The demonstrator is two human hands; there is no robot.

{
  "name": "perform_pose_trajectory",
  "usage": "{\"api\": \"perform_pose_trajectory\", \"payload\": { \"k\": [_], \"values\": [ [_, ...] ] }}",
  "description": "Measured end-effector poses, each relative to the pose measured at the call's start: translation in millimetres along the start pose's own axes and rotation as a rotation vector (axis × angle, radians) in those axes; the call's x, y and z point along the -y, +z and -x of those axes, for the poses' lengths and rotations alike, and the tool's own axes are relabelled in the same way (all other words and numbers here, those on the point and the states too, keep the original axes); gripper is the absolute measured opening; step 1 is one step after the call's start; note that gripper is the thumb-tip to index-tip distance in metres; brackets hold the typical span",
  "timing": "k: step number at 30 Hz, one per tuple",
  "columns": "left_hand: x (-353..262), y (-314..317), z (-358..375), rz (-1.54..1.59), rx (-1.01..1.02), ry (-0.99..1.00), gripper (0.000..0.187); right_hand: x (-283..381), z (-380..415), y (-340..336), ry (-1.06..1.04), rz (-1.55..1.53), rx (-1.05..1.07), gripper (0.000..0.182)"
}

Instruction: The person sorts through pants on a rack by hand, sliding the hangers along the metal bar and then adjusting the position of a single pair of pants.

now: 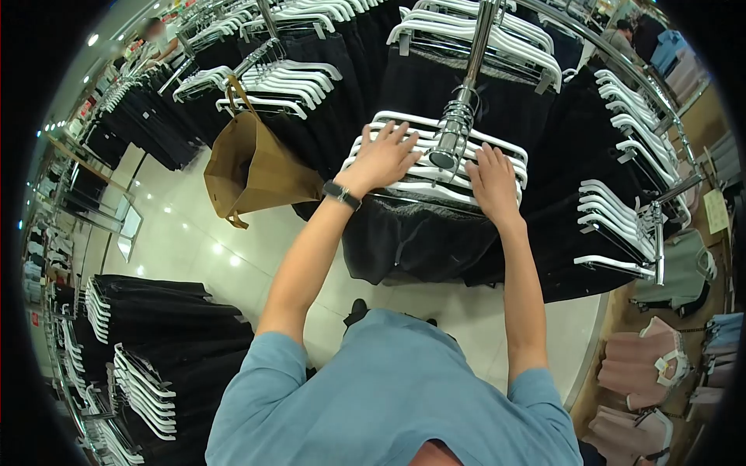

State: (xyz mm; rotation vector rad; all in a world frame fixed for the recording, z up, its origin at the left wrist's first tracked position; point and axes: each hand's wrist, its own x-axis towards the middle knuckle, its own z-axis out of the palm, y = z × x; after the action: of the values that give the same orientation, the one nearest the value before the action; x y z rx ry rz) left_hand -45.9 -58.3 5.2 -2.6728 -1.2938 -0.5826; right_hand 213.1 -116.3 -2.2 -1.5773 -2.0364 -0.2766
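A row of white hangers hangs on a chrome rail arm in front of me, with black garments below. My left hand lies across the hangers' left half, palm down, fingers spread. On the right half rests my right hand, its fingers stretched forward over several hangers. Neither hand is wrapped round a hanger. The hanger hooks bunch together near the arm's round end cap, between my hands. What lies under my palms is hidden.
A brown paper bag hangs open-topped at the left. Racks of black clothes stand on the left, and white hangers hang on a curved rail at the right. Pink tops are at the lower right. Two people are farther back.
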Motion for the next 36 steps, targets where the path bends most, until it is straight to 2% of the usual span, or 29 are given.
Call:
{"api": "perform_pose_trajectory", "payload": {
  "k": [4, 8, 20, 23, 27, 30, 32, 33, 36],
  "values": [
    [-9, -24, 31, -0.042, -0.179, -0.113, 0.040, 5, 27, -18, 0.039, 0.055, -0.015, 0.039],
    [2, -8, 31, 0.022, -0.344, -0.119, 0.036, 3, 40, -25, 0.056, 0.078, -0.062, 0.036],
    [12, 2, 21, 0.141, -0.308, -0.128, 0.036, 10, 47, -30, 0.092, 0.043, -0.158, 0.034],
    [12, 3, 23, 0.171, -0.309, -0.132, 0.038, 3, 50, -33, 0.159, -0.154, -0.154, 0.031],
    [14, 3, 25, 0.250, -0.261, -0.185, 0.041, -22, 61, -26, 0.242, -0.688, -0.150, 0.033],
    [23, 7, 25, 0.372, -0.238, -0.225, 0.047, -24, 65, -27, 0.281, -0.777, -0.134, 0.033],
    [31, 11, 24, 0.485, -0.229, -0.250, 0.049, -25, 66, -25, 0.252, -0.657, -0.132, 0.034],
    [35, 11, 24, 0.567, -0.190, -0.260, 0.057, -21, 64, -27, 0.237, -0.598, -0.130, 0.035],
    [37, 8, 21, 0.384, -0.108, -0.250, 0.058, -7, 52, -31, 0.251, -0.026, 0.004, 0.041]
  ]
}}
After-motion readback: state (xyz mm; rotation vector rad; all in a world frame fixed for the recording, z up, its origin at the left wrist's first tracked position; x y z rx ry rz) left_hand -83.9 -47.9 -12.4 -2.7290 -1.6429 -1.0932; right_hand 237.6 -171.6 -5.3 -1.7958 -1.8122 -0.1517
